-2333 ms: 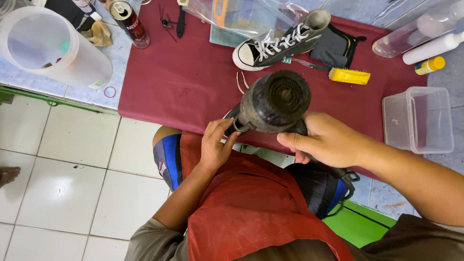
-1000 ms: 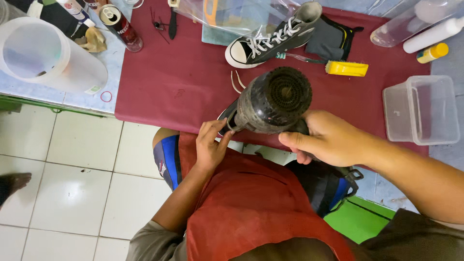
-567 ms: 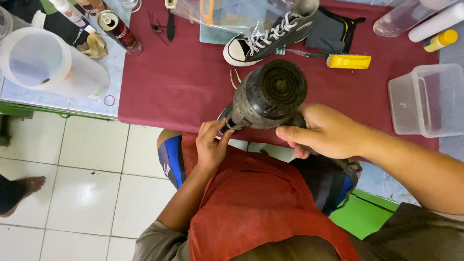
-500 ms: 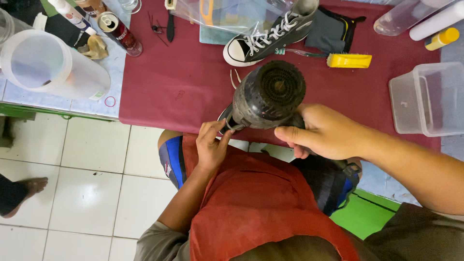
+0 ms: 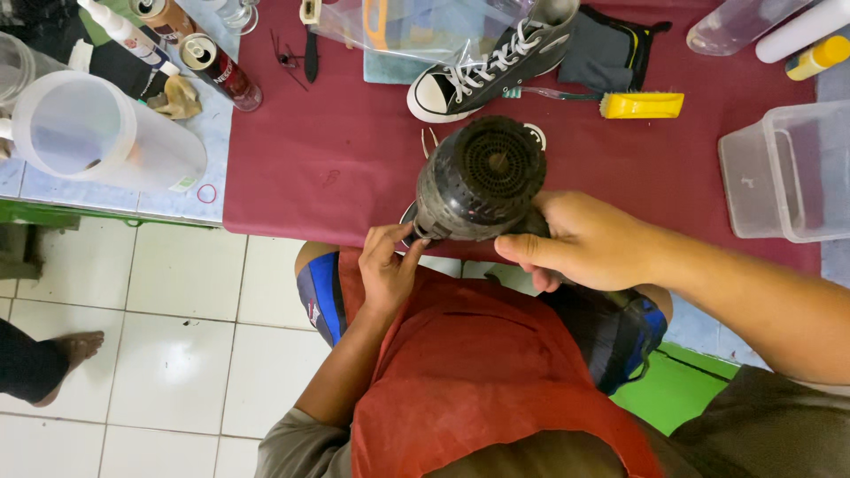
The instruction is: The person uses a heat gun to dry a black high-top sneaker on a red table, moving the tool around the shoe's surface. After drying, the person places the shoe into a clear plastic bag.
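Observation:
My right hand [image 5: 593, 243] grips the handle of a black hair dryer [image 5: 482, 177], whose round rear grille faces up at me. The dryer is held over the near edge of the dark red cloth [image 5: 336, 159]. My left hand [image 5: 385, 265] is just below and to the left of it, its fingers pinching a dark, white-rimmed shoe [image 5: 407, 215] that the dryer almost wholly hides. Both hands are over my lap, which a red apron [image 5: 478, 372] covers.
On the cloth lie a grey high-top sneaker [image 5: 482, 66], a yellow brush [image 5: 642, 104] and a clear plastic bag [image 5: 416, 26]. A clear plastic box [image 5: 788, 168] stands at the right. At the left stand a white jug [image 5: 97, 137] and a can [image 5: 221, 71]. Another person's foot [image 5: 62, 354] rests on the tiled floor.
My view has drifted a little across the table. The dryer and both hands keep nearly the same pose, and the grip is unchanged.

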